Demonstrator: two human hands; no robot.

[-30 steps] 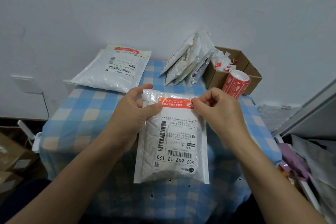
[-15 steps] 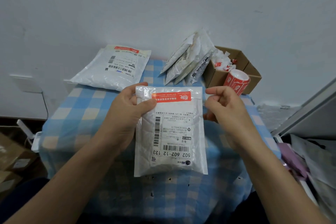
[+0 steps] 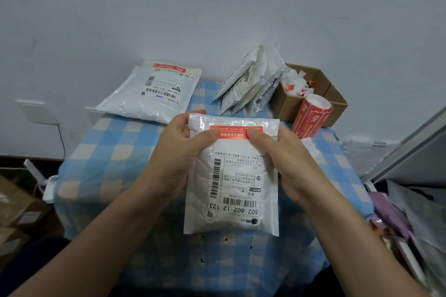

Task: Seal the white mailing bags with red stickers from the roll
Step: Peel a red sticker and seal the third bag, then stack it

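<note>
Dim, flat, bluish indoor light with no clear source — soft, faint shadows only. Mild glare on the glossy plastic of the mailing bag (image 3: pixel 231 176). Wide-angle bending towards the frame edges; slight blur at the tabletop (image 3: pixel 115 152) near corners.

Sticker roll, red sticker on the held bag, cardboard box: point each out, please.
Sticker roll (image 3: pixel 311 119), head view, its red printed side.
Red sticker (image 3: pixel 233 131), head view, middle of the strip.
Cardboard box (image 3: pixel 286 106), head view, its front wall.
</note>
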